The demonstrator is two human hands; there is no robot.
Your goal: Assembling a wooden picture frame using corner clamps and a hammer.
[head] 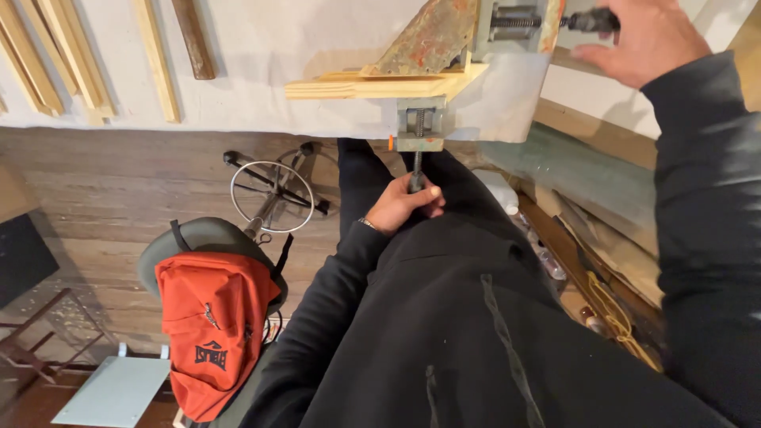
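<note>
The left hand (pixel 406 204) is gripping the lower screw handle (pixel 416 173) of a grey corner clamp (pixel 420 120), with the fingers curling closed around the handle and the thumb pressing across its side. The right hand (pixel 644 40) is wrapping its fingers over the black handle (pixel 590 20) of the clamp's second screw, which is sitting at the far corner of the work table (pixel 261 71). Directly beyond the left fingertips, the clamp body is overhanging the table's near edge. Two pale wooden frame bars (pixel 380 83) are meeting at a mitred corner inside the clamp, just past the left fingers and to the inside of the right fingers. A paint-stained wedge-shaped piece (pixel 428 40) is lying on top of the bars.

Judging from this view, the bars are already seated in the clamp and both screws are being handled; whether either screw is fully tight cannot be told. More loose wooden strips (pixel 55 55) are lying well away from the left hand, on the far side of the table. Below the left wrist, an orange backpack (pixel 212 325) is resting on a grey stool (pixel 202 238).
</note>
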